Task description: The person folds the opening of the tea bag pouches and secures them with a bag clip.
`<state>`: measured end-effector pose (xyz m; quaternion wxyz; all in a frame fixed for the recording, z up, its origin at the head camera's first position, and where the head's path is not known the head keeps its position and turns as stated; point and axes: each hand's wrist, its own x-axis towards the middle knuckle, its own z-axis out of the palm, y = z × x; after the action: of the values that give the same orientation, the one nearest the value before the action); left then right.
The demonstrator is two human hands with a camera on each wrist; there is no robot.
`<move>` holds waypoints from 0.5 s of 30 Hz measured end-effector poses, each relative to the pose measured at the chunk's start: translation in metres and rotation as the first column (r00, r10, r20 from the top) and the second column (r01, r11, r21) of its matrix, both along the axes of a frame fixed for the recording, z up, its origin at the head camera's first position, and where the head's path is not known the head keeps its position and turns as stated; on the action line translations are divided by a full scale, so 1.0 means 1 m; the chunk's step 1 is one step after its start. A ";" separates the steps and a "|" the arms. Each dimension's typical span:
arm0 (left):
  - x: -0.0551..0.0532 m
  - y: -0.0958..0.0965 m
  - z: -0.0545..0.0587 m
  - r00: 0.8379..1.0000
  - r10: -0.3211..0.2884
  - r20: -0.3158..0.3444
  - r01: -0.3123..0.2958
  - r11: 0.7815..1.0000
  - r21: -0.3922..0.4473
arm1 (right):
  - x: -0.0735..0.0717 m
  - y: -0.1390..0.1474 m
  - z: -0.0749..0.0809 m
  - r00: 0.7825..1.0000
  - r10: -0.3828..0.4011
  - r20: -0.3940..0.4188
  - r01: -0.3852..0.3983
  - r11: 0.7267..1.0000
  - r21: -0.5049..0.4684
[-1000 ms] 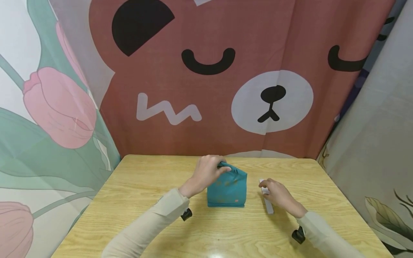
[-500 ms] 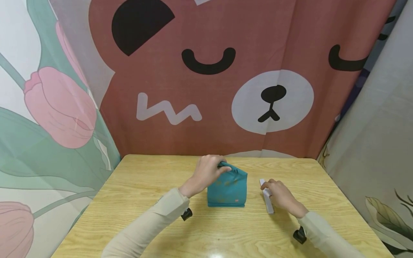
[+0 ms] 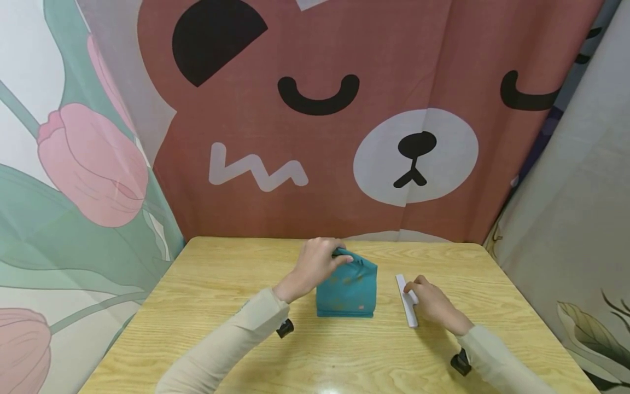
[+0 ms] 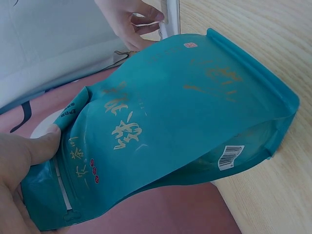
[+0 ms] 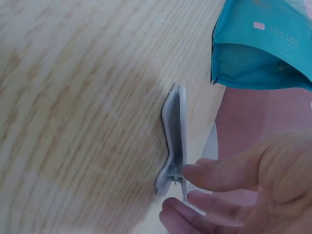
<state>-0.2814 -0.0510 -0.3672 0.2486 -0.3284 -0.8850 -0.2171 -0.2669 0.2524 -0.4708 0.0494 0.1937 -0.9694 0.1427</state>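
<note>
My left hand [image 3: 315, 266] grips the folded top of a teal tea pouch [image 3: 347, 293], thumb on the near face. The pouch stands upright on the table, with gold writing on its front and a barcode label [image 4: 231, 157] on its side. To its right lies a long white bag clip [image 3: 406, 306]. Curled fingers of my right hand [image 3: 433, 302] hold the clip around its short handle. In the right wrist view, the thumb [image 5: 214, 174] is at the hinge of the clip [image 5: 174, 119] and the other fingers are bent beside the handle end.
The wooden table [image 3: 236, 350] has its back edge close to a hanging curtain [image 3: 246, 126] with a bear print. Flower-print curtains [image 3: 88, 164] hang at both sides. A small black wrist camera [image 3: 461, 362] sits under each sleeve.
My right hand has shifted slightly right and toward me along the clip, uncovering more of its upper length. The clip has barely moved. My left hand and the pouch stay still.
</note>
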 end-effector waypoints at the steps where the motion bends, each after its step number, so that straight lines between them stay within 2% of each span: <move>1: 0.000 0.000 0.000 1.000 -0.001 -0.001 0.001 1.000 0.001 | 0.000 0.000 0.000 1.000 -0.003 0.004 0.003 1.000 -0.007; 8: 0.000 0.000 0.000 1.000 -0.003 -0.008 0.003 1.000 0.003 | 0.000 0.001 0.000 1.000 -0.006 0.028 0.007 1.000 -0.018; 15: 0.000 0.000 0.001 1.000 -0.001 -0.002 0.001 1.000 -0.003 | -0.004 0.003 -0.001 1.000 -0.005 -0.019 0.005 1.000 -0.019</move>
<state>-0.2819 -0.0508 -0.3667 0.2489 -0.3293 -0.8849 -0.2157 -0.2705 0.2554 -0.4723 0.0608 0.1921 -0.9679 0.1500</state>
